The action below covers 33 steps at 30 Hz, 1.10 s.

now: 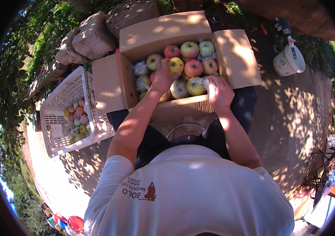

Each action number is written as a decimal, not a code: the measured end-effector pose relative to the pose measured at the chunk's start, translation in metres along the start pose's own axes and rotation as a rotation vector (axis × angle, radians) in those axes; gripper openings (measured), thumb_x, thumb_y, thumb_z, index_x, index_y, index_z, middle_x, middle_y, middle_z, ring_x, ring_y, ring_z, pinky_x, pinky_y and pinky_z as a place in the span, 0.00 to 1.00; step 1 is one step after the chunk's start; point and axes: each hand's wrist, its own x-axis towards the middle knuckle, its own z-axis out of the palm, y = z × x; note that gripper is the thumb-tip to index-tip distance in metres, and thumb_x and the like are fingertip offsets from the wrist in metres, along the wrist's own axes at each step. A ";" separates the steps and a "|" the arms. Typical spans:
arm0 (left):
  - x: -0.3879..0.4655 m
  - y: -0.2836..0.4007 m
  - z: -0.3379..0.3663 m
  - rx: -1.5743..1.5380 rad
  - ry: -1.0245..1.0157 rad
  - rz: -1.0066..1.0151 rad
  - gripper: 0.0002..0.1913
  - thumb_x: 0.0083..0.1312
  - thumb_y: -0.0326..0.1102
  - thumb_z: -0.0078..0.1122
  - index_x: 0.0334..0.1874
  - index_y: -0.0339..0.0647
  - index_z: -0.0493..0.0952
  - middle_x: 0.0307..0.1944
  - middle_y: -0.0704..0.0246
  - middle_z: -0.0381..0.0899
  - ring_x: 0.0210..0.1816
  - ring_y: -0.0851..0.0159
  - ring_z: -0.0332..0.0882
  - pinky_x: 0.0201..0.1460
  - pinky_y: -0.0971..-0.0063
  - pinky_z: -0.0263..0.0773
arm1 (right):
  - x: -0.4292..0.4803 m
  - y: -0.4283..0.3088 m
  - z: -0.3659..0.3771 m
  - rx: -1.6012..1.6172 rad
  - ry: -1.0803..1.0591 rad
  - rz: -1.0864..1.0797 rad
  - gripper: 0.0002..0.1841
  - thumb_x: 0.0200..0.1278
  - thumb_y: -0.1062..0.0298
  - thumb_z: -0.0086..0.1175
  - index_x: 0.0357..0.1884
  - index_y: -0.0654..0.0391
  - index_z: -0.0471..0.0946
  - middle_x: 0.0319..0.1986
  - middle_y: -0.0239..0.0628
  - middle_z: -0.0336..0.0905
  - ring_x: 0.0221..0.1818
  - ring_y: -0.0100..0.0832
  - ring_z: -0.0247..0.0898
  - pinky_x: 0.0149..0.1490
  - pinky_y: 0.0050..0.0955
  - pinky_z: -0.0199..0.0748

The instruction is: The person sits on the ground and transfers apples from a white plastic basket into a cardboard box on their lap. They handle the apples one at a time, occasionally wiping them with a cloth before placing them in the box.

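Observation:
An open cardboard box (167,31) full of apples stands before me, some of the fruit wrapped in clear plastic film. My left hand (163,77) has its fingers around a yellow apple (175,65) with dark spots, on the top layer. At the box's near right corner, my right hand (220,93) is curled, fingertips pinching thin clear plastic (207,81) beside a yellow wrapped apple (196,86). Red apples, such as one (193,68) near the middle, lie between my hands and the far wall.
To the left, a white plastic crate (82,88) holds more apples. Large stones (93,37) lie beyond it. At the right are a white bucket (287,60), a glove (282,25) and, lower down, a folding chair (320,165).

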 end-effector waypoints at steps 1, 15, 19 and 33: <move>-0.001 -0.002 0.001 0.003 0.006 0.003 0.40 0.56 0.45 0.72 0.67 0.45 0.59 0.63 0.51 0.64 0.61 0.43 0.69 0.62 0.56 0.69 | 0.000 0.000 0.000 0.003 0.000 0.003 0.06 0.66 0.67 0.51 0.39 0.53 0.79 0.34 0.37 0.80 0.35 0.45 0.78 0.39 0.37 0.76; -0.005 0.012 -0.003 0.022 -0.024 -0.099 0.43 0.53 0.48 0.75 0.68 0.45 0.59 0.65 0.53 0.65 0.62 0.45 0.70 0.62 0.58 0.70 | -0.001 0.000 0.001 -0.073 0.015 -0.015 0.05 0.65 0.66 0.52 0.38 0.51 0.79 0.34 0.36 0.82 0.36 0.44 0.79 0.40 0.37 0.76; -0.006 0.006 0.000 0.005 0.022 -0.075 0.43 0.52 0.46 0.75 0.67 0.45 0.60 0.64 0.53 0.66 0.61 0.45 0.71 0.61 0.58 0.71 | -0.001 -0.002 -0.001 -0.064 0.004 -0.040 0.05 0.65 0.67 0.52 0.38 0.52 0.79 0.34 0.36 0.82 0.36 0.43 0.79 0.41 0.37 0.76; -0.005 0.021 -0.006 0.163 -0.040 -0.125 0.41 0.54 0.49 0.72 0.67 0.45 0.60 0.62 0.55 0.68 0.55 0.45 0.76 0.55 0.57 0.74 | -0.004 0.003 0.002 -0.107 0.004 -0.062 0.06 0.65 0.66 0.52 0.39 0.51 0.80 0.33 0.36 0.81 0.36 0.43 0.78 0.41 0.38 0.76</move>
